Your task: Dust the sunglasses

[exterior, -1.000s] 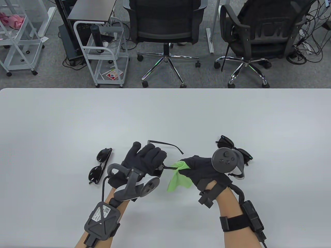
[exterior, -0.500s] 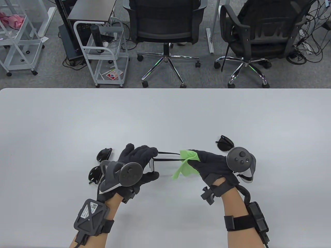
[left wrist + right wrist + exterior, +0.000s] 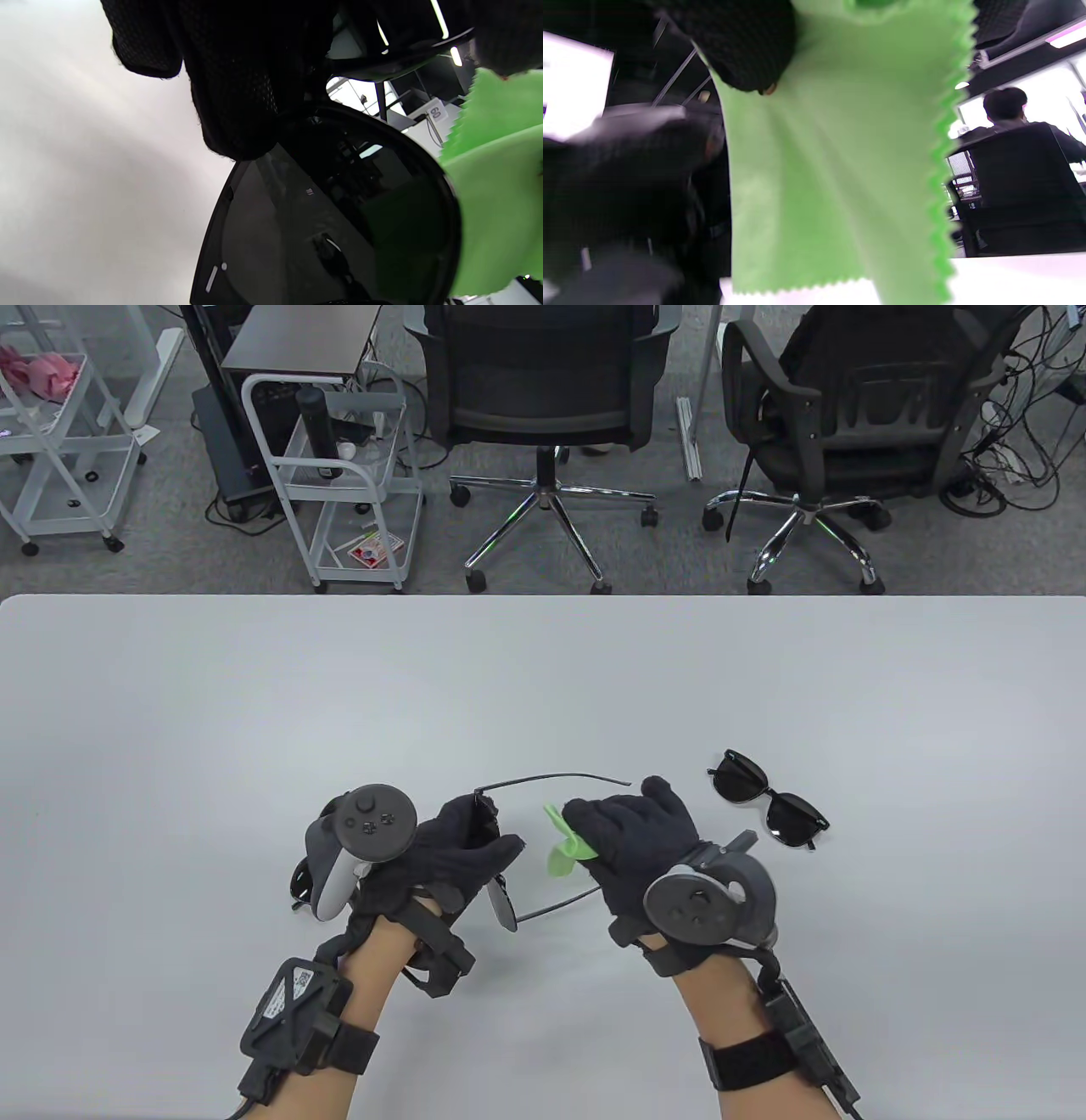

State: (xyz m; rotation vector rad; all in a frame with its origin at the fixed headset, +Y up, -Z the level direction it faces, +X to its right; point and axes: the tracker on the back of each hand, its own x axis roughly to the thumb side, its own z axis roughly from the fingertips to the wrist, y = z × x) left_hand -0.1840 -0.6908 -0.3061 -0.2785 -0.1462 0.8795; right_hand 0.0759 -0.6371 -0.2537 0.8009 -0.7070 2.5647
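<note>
My left hand [image 3: 462, 848] grips a pair of black sunglasses [image 3: 502, 899] by the front, above the table, its temple arms [image 3: 551, 777] open toward the right. The left wrist view shows a dark lens [image 3: 322, 220] under my fingers [image 3: 237, 84]. My right hand [image 3: 624, 836] holds a green cloth [image 3: 562, 848] between the two temple arms, close to the lenses. The cloth fills the right wrist view [image 3: 831, 169] and the right edge of the left wrist view [image 3: 496, 190].
A second pair of sunglasses [image 3: 770, 800] lies on the white table [image 3: 543, 678] to the right of my right hand. A third pair [image 3: 302, 881] lies mostly hidden behind my left hand. Office chairs and wire carts stand beyond the far edge.
My left hand has turned the sunglasses so the temple arms spread apart. My right hand has left the temple arm tip and moved left with the cloth, in between the arms.
</note>
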